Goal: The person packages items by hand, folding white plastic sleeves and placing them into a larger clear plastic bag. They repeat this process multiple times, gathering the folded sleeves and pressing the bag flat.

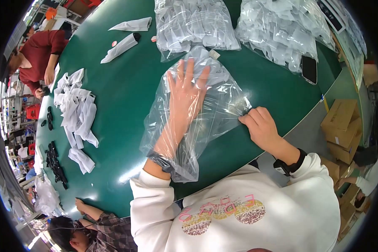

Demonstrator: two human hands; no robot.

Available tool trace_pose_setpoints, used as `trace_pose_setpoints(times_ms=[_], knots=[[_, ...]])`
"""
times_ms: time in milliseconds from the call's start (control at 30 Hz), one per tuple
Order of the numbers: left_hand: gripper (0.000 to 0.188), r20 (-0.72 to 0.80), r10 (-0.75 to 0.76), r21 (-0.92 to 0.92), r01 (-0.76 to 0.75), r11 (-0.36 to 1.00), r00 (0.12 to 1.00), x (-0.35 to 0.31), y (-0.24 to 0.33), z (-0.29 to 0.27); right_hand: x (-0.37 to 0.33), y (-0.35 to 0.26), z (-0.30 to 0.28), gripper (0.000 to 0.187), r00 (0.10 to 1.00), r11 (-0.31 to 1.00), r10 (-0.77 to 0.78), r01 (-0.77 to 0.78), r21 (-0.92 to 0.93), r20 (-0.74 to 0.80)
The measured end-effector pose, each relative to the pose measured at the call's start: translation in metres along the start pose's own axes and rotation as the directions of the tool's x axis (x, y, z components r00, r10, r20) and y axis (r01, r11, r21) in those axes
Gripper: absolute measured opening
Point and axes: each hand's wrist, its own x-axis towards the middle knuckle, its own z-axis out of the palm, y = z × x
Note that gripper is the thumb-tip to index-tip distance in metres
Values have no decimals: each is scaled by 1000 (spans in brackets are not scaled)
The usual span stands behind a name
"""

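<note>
A large clear plastic bag lies on the green table in front of me. My left hand is inside it up to the wrist, fingers spread and stretched toward the far end. Whitish, crumpled material shows by those fingertips, but I cannot tell whether it is in the bag or under it. At the bag's right edge, my right hand pinches the film between thumb and fingers. The near end of the bag drapes loosely round my left wrist.
Two big clear bags full of white packets stand at the far side, with a phone beside the right one. White pouches and black cables lie left. Cardboard boxes stand right. Co-workers sit at the left and lower left.
</note>
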Motion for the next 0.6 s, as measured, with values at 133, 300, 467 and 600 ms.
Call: trace_pose_setpoints(times_ms=[133, 300, 467, 600], knots=[[61, -23, 50, -88, -51, 995, 999, -11, -21, 6, 10, 3, -1, 22, 999, 998, -31, 29, 54, 37], [56, -89, 43, -213, -61, 975, 995, -21, -14, -9, 44, 7, -16, 30, 997, 981, 11, -26, 193, 80], [36, -173, -10, -358, -54, 932, 985, -117, -42, -69, 142, -37, 3, 45, 959, 960, -278, 277, 26, 49], [24, -451, -374, 4, 421, 907, 810, -228, -145, -139, 157, -19, 43, 58, 914, 899, -280, 357, -253, 294]])
